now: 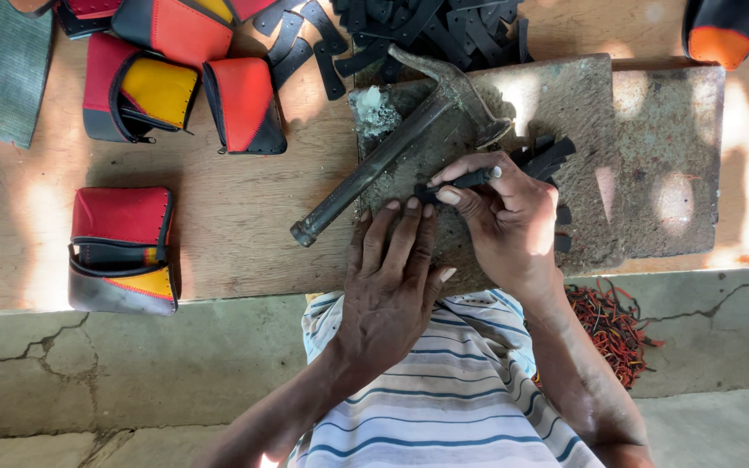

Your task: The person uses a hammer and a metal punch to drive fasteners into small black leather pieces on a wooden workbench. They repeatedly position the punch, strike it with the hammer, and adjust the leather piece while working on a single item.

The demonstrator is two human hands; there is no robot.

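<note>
The striped shirt [452, 390] sits nearest, and above it the left hand [392, 286] lies flat with fingers spread, pinning a small black strap [426, 192] to the stone slab [652, 156]. The right hand [504, 217] is closed around a thin black punch [470, 179] set on the strap. The strap looks light, thin and floppy, best held flat near its end; a hammer [392, 147] lies on the slab just beside.

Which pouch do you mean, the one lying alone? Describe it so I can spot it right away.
Start at the worn stone slab where the hammer lies, then go left across the wooden board. Near the board's front edge lies the lone pouch: red above, grey and yellow below, apart from the pouches clustered at the back.
</note>
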